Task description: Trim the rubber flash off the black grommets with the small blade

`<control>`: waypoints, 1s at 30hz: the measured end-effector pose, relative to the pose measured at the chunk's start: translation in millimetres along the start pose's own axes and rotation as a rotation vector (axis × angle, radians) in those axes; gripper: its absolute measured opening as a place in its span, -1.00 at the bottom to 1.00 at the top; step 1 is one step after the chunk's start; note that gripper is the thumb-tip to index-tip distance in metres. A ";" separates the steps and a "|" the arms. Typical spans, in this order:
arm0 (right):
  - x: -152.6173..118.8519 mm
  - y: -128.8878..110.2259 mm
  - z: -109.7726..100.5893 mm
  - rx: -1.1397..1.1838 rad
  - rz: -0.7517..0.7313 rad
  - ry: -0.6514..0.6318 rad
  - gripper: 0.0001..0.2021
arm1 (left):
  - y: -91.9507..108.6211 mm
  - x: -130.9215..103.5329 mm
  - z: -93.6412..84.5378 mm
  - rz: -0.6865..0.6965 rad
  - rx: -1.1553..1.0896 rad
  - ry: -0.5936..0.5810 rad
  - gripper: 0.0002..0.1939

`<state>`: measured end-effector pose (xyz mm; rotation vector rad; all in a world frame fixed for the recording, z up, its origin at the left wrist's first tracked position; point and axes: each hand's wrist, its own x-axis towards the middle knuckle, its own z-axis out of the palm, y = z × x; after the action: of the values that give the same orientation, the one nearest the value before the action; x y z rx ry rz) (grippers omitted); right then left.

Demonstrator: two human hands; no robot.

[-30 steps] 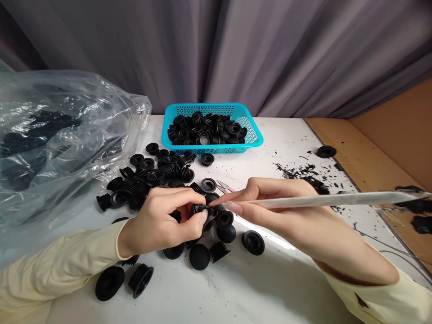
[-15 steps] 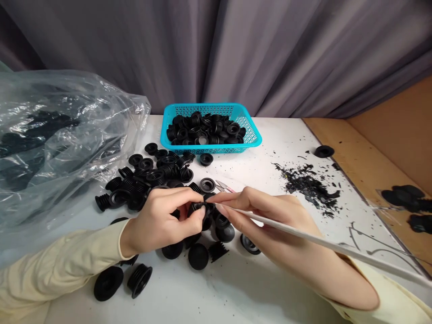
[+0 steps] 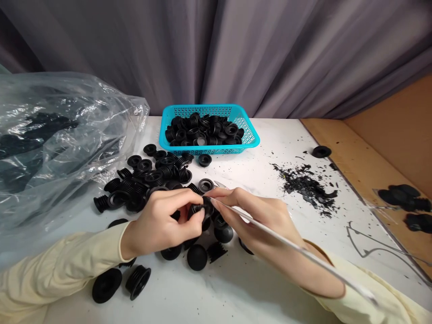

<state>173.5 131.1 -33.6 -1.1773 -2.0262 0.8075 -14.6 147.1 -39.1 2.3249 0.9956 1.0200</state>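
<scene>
My left hand (image 3: 172, 216) pinches a ribbed black plastic plug (image 3: 195, 208) between thumb and fingers, above a loose pile of similar plugs (image 3: 155, 177). My right hand (image 3: 253, 216) is closed round a long, thin, pale stick-like tool (image 3: 286, 242), held like a pen. The tool slants back over my right forearm, and its front end meets the plug at my fingertips. My fingers partly cover the plug, and the exact contact is too small to make out. Below my hands lie a round-headed plug (image 3: 197, 257) and a ribbed one (image 3: 216, 252).
A blue mesh basket (image 3: 251, 143) full of black plugs stands at the back. To the left is a clear plastic bag (image 3: 111, 103) with black pieces inside. Black shavings (image 3: 307, 186) lie right, near a single plug (image 3: 321, 151). Metal tips (image 3: 219, 184) show behind my right hand.
My right hand has shifted slightly left and its wrist has turned, so the tool slants more steeply. My left hand stays on the plug. The view has shifted a little.
</scene>
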 end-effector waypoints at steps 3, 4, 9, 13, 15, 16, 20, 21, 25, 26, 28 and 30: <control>4.2 4.0 -3.8 0.129 0.075 -0.006 -0.86 | 2.4 0.1 -2.0 -0.016 -0.004 0.003 -0.92; 5.4 4.3 -6.3 0.197 0.094 0.013 -0.84 | 2.5 0.5 -2.7 -0.035 -0.012 0.006 -0.92; 8.0 -1.2 -20.7 0.480 0.151 0.047 -0.78 | 2.2 3.8 -5.3 -0.145 -0.097 0.005 -0.92; 8.3 -5.9 -24.9 0.555 0.215 -0.046 -0.74 | 6.0 5.9 -7.8 -0.266 -0.176 -0.015 -0.92; 8.7 -6.5 -24.5 0.566 0.215 -0.058 -0.74 | 8.3 6.7 -9.1 -0.333 -0.210 -0.027 -0.91; 8.8 -6.6 -24.2 0.566 0.209 -0.057 -0.75 | 9.2 7.0 -9.6 -0.359 -0.229 -0.032 -0.91; 8.8 -6.5 -23.5 0.533 0.188 -0.037 -0.74 | 9.8 6.8 -10.1 -0.397 -0.307 -0.046 -0.91; 8.6 -6.4 -23.4 0.522 0.183 -0.036 -0.74 | 9.5 6.6 -9.9 -0.401 -0.319 -0.047 -0.91; 8.2 -5.5 -22.3 0.504 0.156 -0.029 -0.75 | 9.6 6.2 -9.1 -0.412 -0.348 -0.039 -0.92; 8.1 -5.2 -21.9 0.501 0.149 -0.023 -0.75 | 9.9 6.2 -9.1 -0.413 -0.351 -0.036 -0.92; 7.8 -4.9 -21.0 0.485 0.136 -0.012 -0.76 | 10.6 5.7 -9.2 -0.411 -0.358 -0.035 -0.93; 7.4 -4.8 -20.3 0.467 0.125 -0.007 -0.75 | 10.9 4.9 -9.1 -0.410 -0.366 -0.037 -0.93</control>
<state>184.1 139.5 -16.1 -1.0322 -1.6525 1.2648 -14.3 144.3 -24.3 1.7472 1.1055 0.8983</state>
